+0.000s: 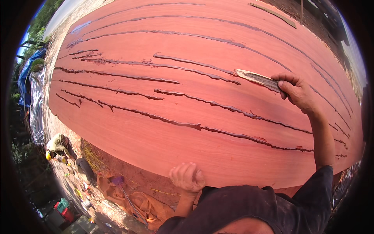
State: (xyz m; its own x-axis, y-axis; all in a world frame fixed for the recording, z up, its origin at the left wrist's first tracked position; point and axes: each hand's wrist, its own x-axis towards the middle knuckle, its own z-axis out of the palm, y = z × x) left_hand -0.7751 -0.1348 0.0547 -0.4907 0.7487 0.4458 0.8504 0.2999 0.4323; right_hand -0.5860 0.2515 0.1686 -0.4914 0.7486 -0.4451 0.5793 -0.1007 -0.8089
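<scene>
A broad reddish wooden panel [241, 160] spreads out in front of me. Dark, wet-looking paste lies on it in long raised lines [156, 116], roughly along its length. My right hand [298, 91] is closed around a flat wooden stick [257, 78], whose pale tip touches the right end of a short paste line [194, 61] near the middle of the panel. Dark smears show on the stick and on my fingers. At the panel's near edge, my left hand [187, 177] is curled into a fist; whatever it may hold is hidden.
A narrow wood strip [274, 15] lies at the panel's far right edge. At the lower left a person in a yellow cap [58, 146] bends over the ground. Orange-brown sheeting [144, 204] and yellow cord [91, 156] lie below the near edge; a blue tarp [29, 76] hangs left.
</scene>
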